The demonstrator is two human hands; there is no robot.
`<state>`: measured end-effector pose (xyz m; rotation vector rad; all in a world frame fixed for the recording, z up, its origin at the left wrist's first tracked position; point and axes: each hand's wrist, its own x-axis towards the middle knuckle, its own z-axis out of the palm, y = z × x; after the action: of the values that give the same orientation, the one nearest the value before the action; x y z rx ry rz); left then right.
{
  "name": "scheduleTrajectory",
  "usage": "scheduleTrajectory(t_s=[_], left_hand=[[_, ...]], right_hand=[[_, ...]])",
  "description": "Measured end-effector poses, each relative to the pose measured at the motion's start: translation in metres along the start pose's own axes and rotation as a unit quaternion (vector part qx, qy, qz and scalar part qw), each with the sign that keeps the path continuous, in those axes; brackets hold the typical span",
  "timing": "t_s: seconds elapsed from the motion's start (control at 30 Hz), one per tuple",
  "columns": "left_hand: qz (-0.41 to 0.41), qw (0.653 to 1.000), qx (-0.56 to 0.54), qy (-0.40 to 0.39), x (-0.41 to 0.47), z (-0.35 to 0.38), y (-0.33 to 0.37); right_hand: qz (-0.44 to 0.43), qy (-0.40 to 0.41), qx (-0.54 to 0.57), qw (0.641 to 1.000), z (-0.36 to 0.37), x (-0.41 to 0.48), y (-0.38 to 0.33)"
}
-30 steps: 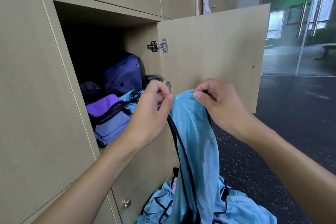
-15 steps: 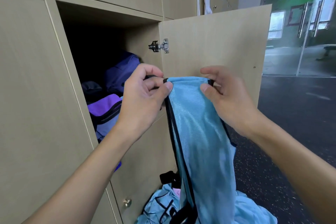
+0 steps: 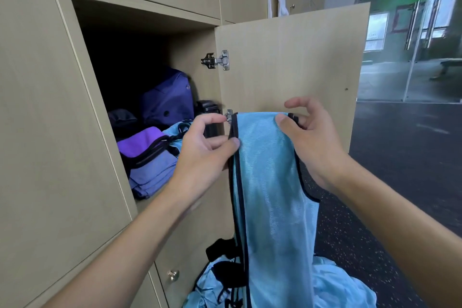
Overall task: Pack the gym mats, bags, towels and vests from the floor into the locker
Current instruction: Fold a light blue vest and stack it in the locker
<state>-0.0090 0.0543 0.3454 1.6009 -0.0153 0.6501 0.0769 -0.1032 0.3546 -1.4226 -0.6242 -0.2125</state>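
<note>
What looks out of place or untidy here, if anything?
Nothing looks damaged. The purple bag sits at the front edge of the locker, with a blue vest bunched behind it, and more vests lie in a crumpled heap on the floor.

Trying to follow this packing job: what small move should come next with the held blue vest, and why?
Probably fold it in half first. The left hand and right hand pinch the top edge of the light blue vest, which hangs full length down to the vest pile on the floor, and purple bags sit at the locker front.
</note>
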Motion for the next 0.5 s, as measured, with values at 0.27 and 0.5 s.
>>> scheduleTrajectory(t_s=[0.27, 0.5], left_hand=[[0.009, 0.999, 0.048, -0.009, -0.011, 0.02, -0.017], [0.062, 0.997, 0.013, 0.036, 0.0, 0.005, -0.007]], right_hand=[[-0.014, 0.015, -0.018, 1.0, 0.006, -0.004, -0.004], [0.093, -0.159, 0.004, 0.983, -0.005, -0.014, 0.002]])
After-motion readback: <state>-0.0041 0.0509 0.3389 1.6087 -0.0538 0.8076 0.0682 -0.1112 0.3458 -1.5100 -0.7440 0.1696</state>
